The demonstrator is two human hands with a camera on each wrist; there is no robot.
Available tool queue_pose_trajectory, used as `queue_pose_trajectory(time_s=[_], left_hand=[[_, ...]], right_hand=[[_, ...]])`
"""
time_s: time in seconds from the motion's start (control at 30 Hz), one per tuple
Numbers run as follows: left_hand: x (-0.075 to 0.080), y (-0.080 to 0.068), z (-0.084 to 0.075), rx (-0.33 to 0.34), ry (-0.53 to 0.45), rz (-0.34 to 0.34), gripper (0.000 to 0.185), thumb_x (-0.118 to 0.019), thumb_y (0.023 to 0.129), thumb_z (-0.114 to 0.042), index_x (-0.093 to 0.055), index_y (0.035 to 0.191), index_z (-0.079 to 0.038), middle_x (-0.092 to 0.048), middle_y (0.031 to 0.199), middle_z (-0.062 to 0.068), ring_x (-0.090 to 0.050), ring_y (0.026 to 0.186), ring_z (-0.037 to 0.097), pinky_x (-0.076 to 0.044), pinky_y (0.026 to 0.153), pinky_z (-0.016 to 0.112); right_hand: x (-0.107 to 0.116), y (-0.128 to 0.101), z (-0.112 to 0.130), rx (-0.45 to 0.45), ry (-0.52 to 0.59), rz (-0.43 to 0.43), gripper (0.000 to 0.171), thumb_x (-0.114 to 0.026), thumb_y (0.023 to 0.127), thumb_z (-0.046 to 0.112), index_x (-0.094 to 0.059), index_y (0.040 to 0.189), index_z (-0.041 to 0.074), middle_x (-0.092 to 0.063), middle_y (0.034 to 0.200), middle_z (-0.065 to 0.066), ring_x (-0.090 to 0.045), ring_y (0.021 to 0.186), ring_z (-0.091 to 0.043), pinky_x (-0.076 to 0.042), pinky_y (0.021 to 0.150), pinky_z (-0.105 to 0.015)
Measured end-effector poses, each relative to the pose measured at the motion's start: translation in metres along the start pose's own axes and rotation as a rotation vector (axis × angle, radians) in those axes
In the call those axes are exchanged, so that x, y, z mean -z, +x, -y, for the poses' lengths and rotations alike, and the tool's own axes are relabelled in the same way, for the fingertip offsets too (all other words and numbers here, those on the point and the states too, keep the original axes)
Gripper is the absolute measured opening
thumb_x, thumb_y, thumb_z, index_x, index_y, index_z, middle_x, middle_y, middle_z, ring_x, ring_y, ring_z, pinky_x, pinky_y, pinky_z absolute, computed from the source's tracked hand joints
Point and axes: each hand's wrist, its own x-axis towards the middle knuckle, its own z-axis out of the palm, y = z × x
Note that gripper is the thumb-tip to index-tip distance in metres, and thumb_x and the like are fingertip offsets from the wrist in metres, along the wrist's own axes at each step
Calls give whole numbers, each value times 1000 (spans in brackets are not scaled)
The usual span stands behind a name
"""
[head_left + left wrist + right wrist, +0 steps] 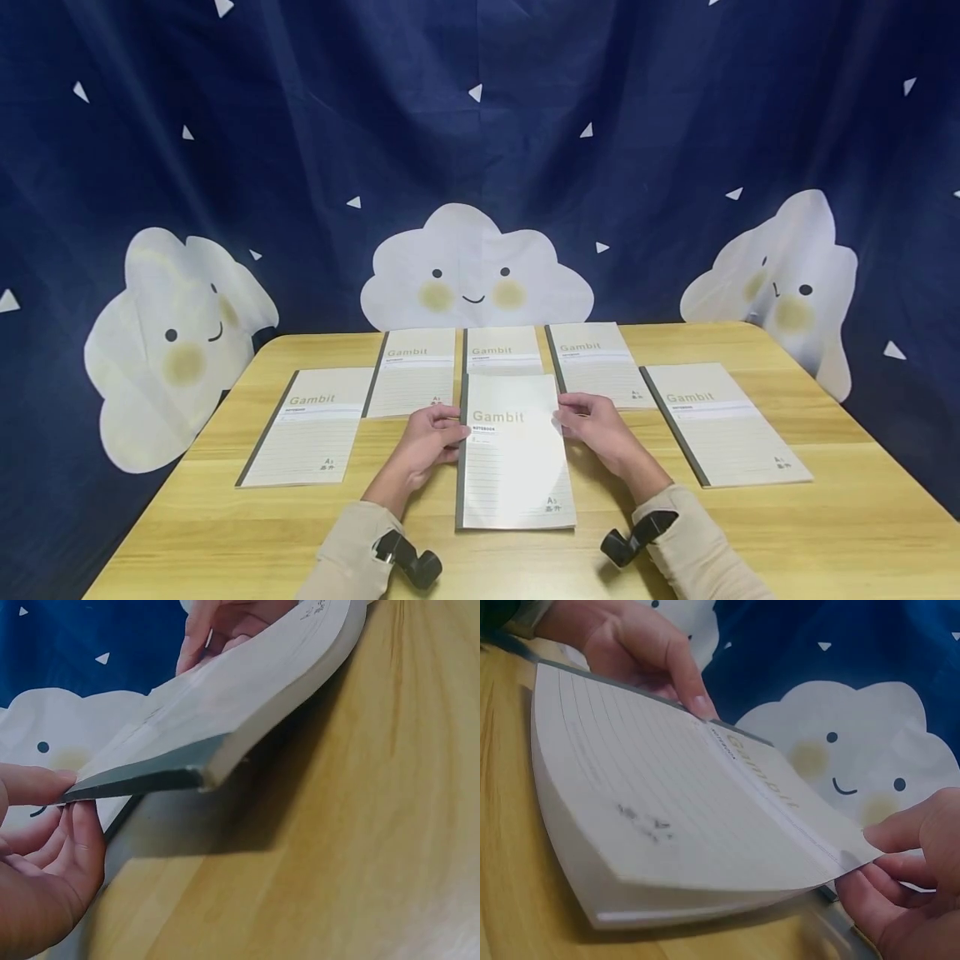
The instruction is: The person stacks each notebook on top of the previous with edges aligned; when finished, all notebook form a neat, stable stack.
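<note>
A cream "Gambit" notebook [514, 454] with a grey spine lies in the middle of the wooden table [825, 517]. My left hand [448, 431] pinches its spine edge near the far end, thumb on top. My right hand [572, 418] pinches the opposite edge. In the left wrist view the notebook [225, 712] is raised off the table at its far end and bends, my left hand [64, 799] gripping the grey spine. In the right wrist view my right hand [874, 859] holds the cover's edge of the notebook [667, 802], and the left hand [690, 697] is on the far side.
Several matching notebooks lie flat in an arc behind: one at the left [311, 425], three along the back [416, 371] [502, 350] [596, 362], one at the right [720, 421]. A dark blue cloud-print curtain [480, 167] hangs behind the table.
</note>
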Motion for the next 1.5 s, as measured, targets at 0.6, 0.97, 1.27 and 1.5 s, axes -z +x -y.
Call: queue_pose_trajectory(time_s=[0.6,0.97,1.27,1.5], left_hand=[[3,1,-2,-9,60,13,54,-65,79,6,-51,130,0,-58,91,8,-57,68,14,-52,58,26],[3,-1,-7,10,73,57,69,-66,78,7,-42,141,-9,-54,91,7,-55,70,14,-51,58,26],[3,1,-5,10,-12,31,64,-65,79,7,-44,138,-7,-55,89,6,-56,69,14,-51,61,26],[2,4,-3,3,-113,-6,46,-63,81,6,-50,125,1,-57,87,6,-55,68,13,-50,60,25]], right_hand=[[3,-1,0,-4,119,141,56,-55,89,1,-32,139,-11,-40,132,-27,-54,106,-22,-51,89,-27],[4,-2,-2,16,132,160,50,-57,87,1,-41,131,-15,-52,122,-27,-60,93,-17,-52,83,-25],[5,-6,0,-25,187,323,71,-60,87,1,-21,147,4,-44,114,-21,-61,89,-23,-57,74,-39],[6,-6,0,19,242,419,85,-61,86,-1,-7,151,6,-37,126,-27,-60,98,-26,-54,84,-44]])
